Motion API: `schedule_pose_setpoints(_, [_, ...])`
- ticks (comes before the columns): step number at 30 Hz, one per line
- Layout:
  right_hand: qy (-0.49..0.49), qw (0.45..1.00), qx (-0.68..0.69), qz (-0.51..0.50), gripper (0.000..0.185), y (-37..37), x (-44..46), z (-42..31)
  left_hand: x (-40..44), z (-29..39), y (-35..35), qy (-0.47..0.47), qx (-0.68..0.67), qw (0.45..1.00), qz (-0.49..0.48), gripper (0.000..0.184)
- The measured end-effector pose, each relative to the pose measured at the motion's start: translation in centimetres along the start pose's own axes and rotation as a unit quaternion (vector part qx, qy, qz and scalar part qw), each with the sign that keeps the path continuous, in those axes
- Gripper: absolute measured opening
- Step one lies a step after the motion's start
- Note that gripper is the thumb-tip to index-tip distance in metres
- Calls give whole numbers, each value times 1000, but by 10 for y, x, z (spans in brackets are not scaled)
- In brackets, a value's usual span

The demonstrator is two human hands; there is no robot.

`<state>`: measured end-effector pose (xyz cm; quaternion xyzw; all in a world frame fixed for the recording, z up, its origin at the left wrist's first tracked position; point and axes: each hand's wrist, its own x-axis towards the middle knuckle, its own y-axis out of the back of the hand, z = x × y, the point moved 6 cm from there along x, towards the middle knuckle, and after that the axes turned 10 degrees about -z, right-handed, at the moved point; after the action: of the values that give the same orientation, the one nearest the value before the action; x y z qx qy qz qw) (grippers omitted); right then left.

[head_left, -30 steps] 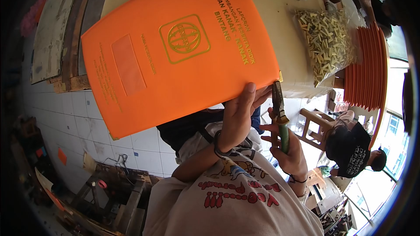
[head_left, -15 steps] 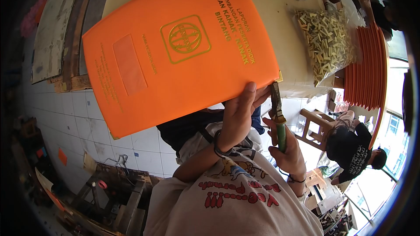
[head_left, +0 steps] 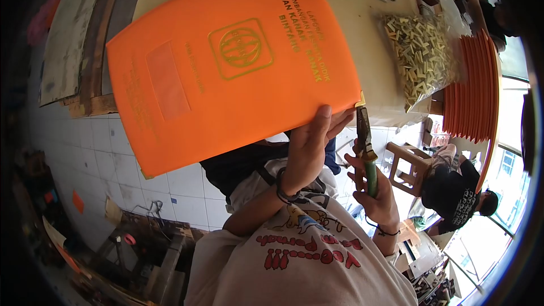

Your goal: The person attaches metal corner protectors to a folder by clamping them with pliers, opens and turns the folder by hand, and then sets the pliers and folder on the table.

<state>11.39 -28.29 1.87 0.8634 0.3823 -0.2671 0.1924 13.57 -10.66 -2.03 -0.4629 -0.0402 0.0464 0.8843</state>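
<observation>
An orange folder (head_left: 226, 73) with gold print is held by its near edge in my left hand (head_left: 310, 144), thumb on top and fingers underneath. My right hand (head_left: 377, 192) is wrapped round green-handled pliers (head_left: 365, 136). The plier jaws touch a gold metal corner piece (head_left: 361, 100) at the folder's right corner. Another gold corner (head_left: 148, 177) shows at the folder's lower left.
A clear bag of gold corner pieces (head_left: 422, 56) lies on the table (head_left: 374, 39), beside a stack of orange folders (head_left: 469, 90). A person in black (head_left: 453, 190) is near a wooden stool (head_left: 407, 169). Another person's arm (head_left: 475, 8) shows at upper right.
The pliers swung slightly left, then back right against the corner, and my right hand's fingers shifted on the handles. The folder stays nearly still. The seated person's arm moved.
</observation>
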Motion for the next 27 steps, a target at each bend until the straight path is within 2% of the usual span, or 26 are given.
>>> schedule_pose_setpoints(2, [-8,1000,22,-5,78,-2,2,-5,1,0,0,-2,-5,1000,1,50])
schedule_pose_setpoints(7, [-6,1000,17,-24,76,-3,6,-16,1,2,-1,-6,-3,1000,-11,50])
schedule_pose_setpoints(10, [54,996,70,26,71,-5,8,-15,2,2,-2,-5,3,1000,-16,50])
schedule_pose_setpoints(13, [67,994,80,9,71,-8,12,-20,2,2,-3,-2,1,1000,-10,50])
schedule_pose_setpoints(16, [56,996,63,23,58,-8,12,-20,2,3,-3,-1,4,1000,-12,51])
schedule_pose_setpoints(19, [39,999,-17,15,38,-2,11,-16,2,3,-3,-1,12,1000,-16,51])
schedule_pose_setpoints(22, [80,995,-9,61,21,-4,11,-16,2,3,-2,1,14,1000,-15,51])
schedule_pose_setpoints(27, [33,996,-3,81,20,-6,13,-15,3,5,-3,0,12,1000,-15,51])
